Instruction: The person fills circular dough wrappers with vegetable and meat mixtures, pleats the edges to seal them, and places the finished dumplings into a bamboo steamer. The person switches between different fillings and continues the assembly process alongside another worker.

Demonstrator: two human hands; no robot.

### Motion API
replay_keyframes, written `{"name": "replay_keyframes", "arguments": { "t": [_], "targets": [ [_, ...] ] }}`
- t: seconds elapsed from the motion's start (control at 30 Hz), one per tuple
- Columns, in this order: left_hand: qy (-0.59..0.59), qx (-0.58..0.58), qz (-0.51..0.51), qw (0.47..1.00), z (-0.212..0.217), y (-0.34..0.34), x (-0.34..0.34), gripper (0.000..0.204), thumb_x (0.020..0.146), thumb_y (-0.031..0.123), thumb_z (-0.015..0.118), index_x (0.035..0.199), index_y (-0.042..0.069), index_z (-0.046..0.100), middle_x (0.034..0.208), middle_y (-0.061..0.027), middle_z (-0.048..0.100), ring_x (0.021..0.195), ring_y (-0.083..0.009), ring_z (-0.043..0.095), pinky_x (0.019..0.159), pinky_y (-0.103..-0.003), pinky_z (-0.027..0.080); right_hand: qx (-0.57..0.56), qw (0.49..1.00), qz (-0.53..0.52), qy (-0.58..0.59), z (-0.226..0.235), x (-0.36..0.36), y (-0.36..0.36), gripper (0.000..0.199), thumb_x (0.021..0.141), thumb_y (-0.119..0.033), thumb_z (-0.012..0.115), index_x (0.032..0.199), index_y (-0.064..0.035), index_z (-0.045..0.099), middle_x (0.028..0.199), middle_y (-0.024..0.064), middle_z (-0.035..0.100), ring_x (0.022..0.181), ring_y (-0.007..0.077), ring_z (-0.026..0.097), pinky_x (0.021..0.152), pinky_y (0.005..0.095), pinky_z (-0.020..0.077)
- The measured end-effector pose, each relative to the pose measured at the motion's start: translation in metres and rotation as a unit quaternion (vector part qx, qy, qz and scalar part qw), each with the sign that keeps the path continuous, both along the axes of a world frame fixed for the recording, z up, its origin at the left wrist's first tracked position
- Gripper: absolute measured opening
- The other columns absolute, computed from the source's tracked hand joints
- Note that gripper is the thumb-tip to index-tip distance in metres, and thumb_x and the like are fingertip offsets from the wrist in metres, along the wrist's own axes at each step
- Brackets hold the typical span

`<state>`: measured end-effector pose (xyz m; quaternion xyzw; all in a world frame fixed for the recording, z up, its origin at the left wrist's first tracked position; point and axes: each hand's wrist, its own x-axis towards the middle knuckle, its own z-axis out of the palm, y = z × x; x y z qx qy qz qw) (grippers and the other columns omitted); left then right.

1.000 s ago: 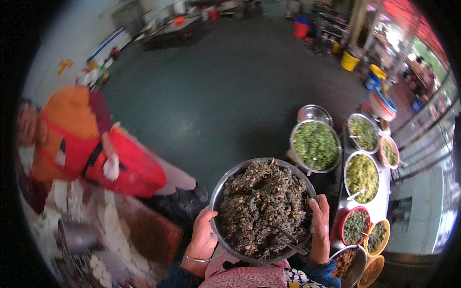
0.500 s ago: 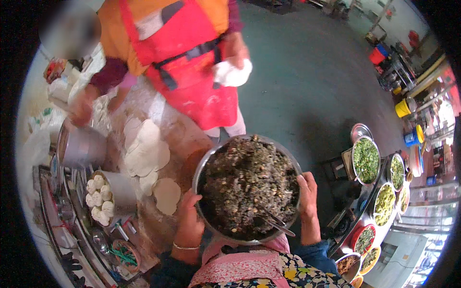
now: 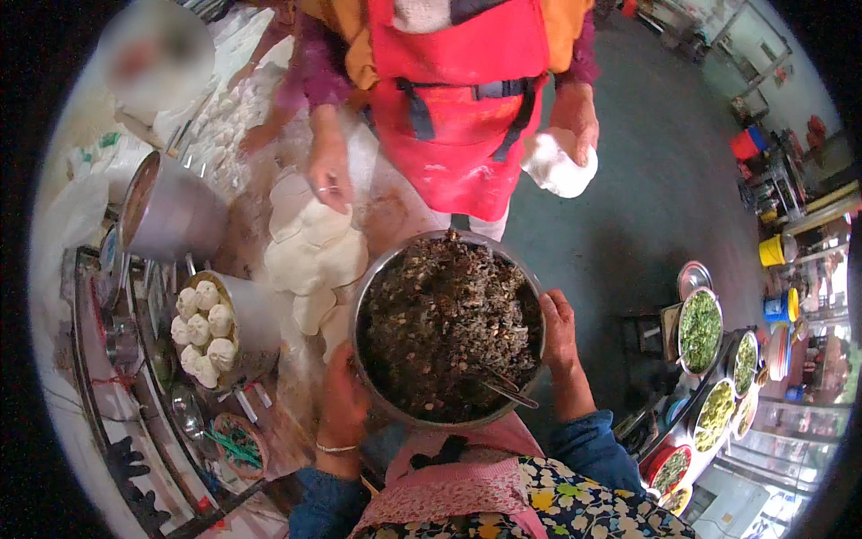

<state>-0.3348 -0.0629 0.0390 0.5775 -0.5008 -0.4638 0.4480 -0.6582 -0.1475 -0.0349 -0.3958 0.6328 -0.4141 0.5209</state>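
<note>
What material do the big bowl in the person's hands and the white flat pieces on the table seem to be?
The big bowl looks like bare polished metal, probably steel: grey rim with bright glints. The white flat pieces look like soft raw dough, matte and floury, with uneven edges.

A flour-dusted brown worktable [image 3: 269, 225] runs along the left. On it lie flattened white dough rounds [image 3: 310, 251] near its right edge, a steel pot [image 3: 171, 211] further left, and a metal bowl of shaped white buns [image 3: 211, 328]. Toward its near end sits what looks like a small basket [image 3: 235, 445].
</note>
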Motion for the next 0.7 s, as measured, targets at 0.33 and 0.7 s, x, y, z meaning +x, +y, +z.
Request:
{"name": "replay_keyframes", "arguments": {
  "t": [0.33, 0.7],
  "targets": [
    [0.079, 0.112, 0.086, 0.987, -0.039, 0.051, -0.019, 0.038, 0.090, 0.012, 0.047, 0.128, 0.003, 0.043, 0.119, -0.0126, 0.056, 0.109, -0.0262, 0.053, 0.091, -0.034, 0.044, 0.024, 0.969, 0.068, -0.236, -0.099, -0.045, 0.047, 0.049, 0.096, -0.037, 0.041, 0.129, -0.0014, 0.044, 0.123, 0.0106, 0.053, 0.107, 0.0222, 0.054, 0.090, 0.0365, 0.0451],
    [0.418, 0.183, 0.411, 0.789, -0.098, 0.173, 0.093, 0.024, 0.092, 0.029, 0.050, 0.103, 0.009, 0.057, 0.087, -0.0056, 0.062, 0.076, -0.0181, 0.059, 0.065, -0.033, 0.049, 0.180, 0.952, 0.091, -0.229, -0.166, -0.015, 0.117, 0.045, 0.089, -0.034, 0.053, 0.123, -0.0049, 0.046, 0.106, 0.0096, 0.058, 0.087, 0.0197, 0.059, 0.074, 0.0338, 0.0492]
  ]
}}
